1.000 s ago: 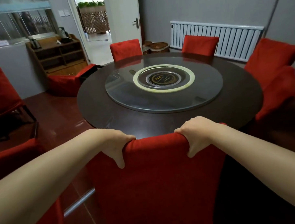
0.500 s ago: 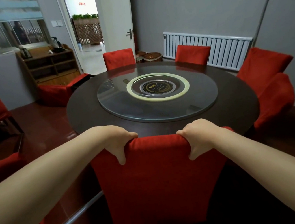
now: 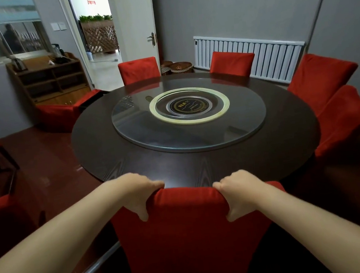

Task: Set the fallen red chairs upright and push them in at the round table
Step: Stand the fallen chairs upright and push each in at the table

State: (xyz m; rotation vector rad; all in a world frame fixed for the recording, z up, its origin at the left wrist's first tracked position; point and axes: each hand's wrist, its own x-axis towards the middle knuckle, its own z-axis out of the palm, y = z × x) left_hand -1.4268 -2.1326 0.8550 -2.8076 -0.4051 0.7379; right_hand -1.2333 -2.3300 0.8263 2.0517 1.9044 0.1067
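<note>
The red chair (image 3: pixel 188 234) stands upright at the near edge of the round table (image 3: pixel 98 152), its back covered in plain cloth. The left hand (image 3: pixel 140 192) and right hand (image 3: pixel 235 191) curl over its top, gripping it. It sits closer against the table than before. The gold lettering on the centre disc (image 3: pixel 187 105) is unreadable.

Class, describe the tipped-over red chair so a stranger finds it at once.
Start at the round table, then look past its far left edge to the wooden shelf beside the open door. The red chair lies on the floor before that shelf; unlike the upright chairs at the table, it is tipped over.
</note>
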